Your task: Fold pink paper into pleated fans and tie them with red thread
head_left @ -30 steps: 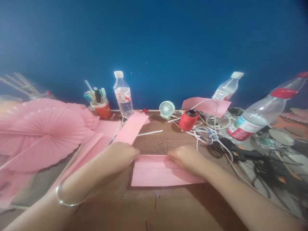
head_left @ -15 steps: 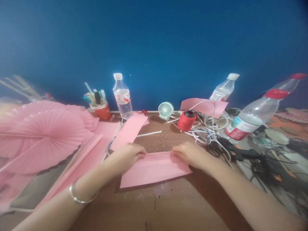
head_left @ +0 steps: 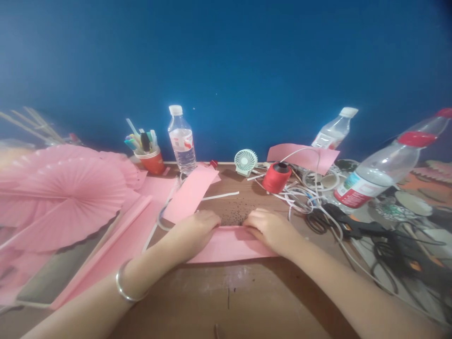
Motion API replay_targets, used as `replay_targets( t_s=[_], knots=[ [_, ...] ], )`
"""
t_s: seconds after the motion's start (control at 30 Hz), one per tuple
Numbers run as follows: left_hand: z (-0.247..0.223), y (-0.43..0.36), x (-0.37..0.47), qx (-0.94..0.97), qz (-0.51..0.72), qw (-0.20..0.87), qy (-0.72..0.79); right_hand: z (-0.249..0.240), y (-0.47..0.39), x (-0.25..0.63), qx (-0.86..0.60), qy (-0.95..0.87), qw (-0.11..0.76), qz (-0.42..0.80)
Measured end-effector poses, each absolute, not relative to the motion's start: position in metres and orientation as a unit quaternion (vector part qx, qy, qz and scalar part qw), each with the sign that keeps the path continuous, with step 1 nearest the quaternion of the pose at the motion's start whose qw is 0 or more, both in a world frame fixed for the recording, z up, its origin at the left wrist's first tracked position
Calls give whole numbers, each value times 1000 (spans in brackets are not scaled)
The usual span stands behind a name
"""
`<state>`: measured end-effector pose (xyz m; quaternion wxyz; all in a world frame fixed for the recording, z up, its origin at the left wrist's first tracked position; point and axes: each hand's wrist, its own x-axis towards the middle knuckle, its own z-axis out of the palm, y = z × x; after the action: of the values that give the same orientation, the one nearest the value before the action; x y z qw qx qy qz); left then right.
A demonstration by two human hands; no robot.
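In the middle of the brown counter [head_left: 254, 296], toward the front, a long pink paper strip [head_left: 233, 247], set side to side. At the left part of its far edge, the left hand [head_left: 197, 230], bent fingers close together, grip small and tight, with the paper held in it. At the right part of the same edge, the right hand [head_left: 270, 230], thumb and fingers pinched on the paper, with hardly any space in the grip. Between the two hands, a short bit of bare paper edge. Around the left wrist, a shiny silver bangle [head_left: 120, 286]. Just past the left hand, another pink paper piece [head_left: 192, 193], on a slant, with a thin white strip [head_left: 222, 195] beside it. Past the gap between the hands, lots of tiny dark specks [head_left: 236, 214]. Farther back, a little pale green mini fan [head_left: 246, 161], near a red spool of thread [head_left: 276, 179]. Left of the mini fan, a water bottle [head_left: 182, 141] with a white cap, upright and partly full, and near it a red paper cup [head_left: 153, 163] of pens [head_left: 144, 141]. Over on the left side, a big pleated pink paper fan [head_left: 70, 195]. Over on the right side, a big clear bottle [head_left: 381, 169] with a red cap, and near it a black tool [head_left: 356, 228], too blurry for a sure name. Behind everything, a blue wall [head_left: 226, 70].
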<state>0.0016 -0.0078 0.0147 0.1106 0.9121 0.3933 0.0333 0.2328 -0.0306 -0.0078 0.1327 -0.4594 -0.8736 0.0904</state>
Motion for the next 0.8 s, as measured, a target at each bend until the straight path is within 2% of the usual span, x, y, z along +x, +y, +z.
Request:
replay_targets(
  t_s=[0.27, 0.53, 0.8],
  knots=[
    [10, -5, -6, 932, 0, 65, 357, -10, -29, 240, -420, -896, 115, 85],
    [21, -20, -2, 955, -76, -74, 276, -5, -42, 236, -388, -918, 38, -70],
    [20, -28, 3, 948, -96, -51, 299, -4, -49, 231, -403, -914, 21, -36]
  ],
)
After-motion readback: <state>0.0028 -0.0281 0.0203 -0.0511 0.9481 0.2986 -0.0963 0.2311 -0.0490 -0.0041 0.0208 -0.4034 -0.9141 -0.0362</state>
